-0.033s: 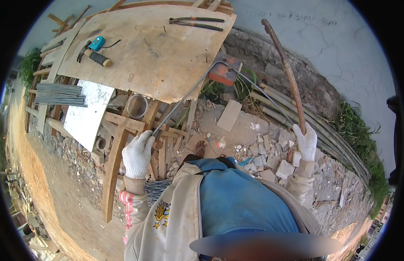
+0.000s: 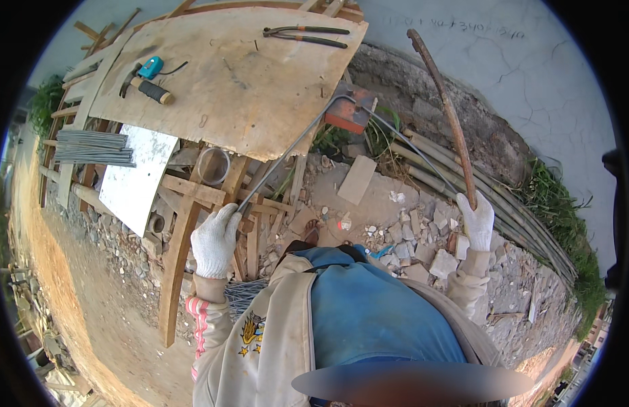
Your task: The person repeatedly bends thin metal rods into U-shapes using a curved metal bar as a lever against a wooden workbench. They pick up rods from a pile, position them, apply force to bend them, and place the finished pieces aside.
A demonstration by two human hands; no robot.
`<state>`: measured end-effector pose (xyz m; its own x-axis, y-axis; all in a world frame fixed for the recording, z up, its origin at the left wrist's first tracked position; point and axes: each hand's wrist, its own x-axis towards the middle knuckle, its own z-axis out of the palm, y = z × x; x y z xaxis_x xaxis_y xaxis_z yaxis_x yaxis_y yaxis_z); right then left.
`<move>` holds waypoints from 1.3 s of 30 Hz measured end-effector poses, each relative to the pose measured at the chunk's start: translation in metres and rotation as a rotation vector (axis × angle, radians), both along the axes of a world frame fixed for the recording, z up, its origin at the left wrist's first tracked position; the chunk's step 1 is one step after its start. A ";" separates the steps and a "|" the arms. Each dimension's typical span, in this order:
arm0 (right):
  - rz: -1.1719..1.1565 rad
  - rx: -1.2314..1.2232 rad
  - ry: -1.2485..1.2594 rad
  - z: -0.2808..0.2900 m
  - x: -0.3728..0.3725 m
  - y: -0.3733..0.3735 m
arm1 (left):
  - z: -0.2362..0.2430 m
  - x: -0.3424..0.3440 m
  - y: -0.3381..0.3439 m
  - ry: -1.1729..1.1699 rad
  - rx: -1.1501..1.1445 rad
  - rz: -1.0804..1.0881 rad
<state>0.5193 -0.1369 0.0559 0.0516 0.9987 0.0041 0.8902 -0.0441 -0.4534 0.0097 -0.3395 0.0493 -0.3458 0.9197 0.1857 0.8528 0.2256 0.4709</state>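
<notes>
My left hand [image 2: 214,241], in a white knitted glove, is closed on one end of a bent steel rod [image 2: 274,169]. The rod's bend passes over a rusty red block [image 2: 347,115] at the plywood's corner. My right hand [image 2: 476,220], also gloved, grips a long brown rusty bar [image 2: 450,102] that stands up along the right side; the rod's other arm runs down toward this hand. On the plywood [image 2: 233,115] lie long-handled pincers [image 2: 318,35], a hammer [image 2: 152,90] and a teal tape measure [image 2: 150,68].
At left, cut steel bars [image 2: 91,148] and a white board [image 2: 131,190] rest on timber framing [image 2: 172,285]. Bamboo poles [image 2: 504,217] and weeds [image 2: 558,210] line a cracked wall [image 2: 518,81] at right. Broken rubble [image 2: 443,264] covers the ground around my feet. More rods [image 2: 243,298] lie low beside me.
</notes>
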 end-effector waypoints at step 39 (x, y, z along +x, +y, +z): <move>0.134 0.091 0.050 0.033 0.033 0.037 | -0.028 0.076 0.260 0.362 0.114 -0.060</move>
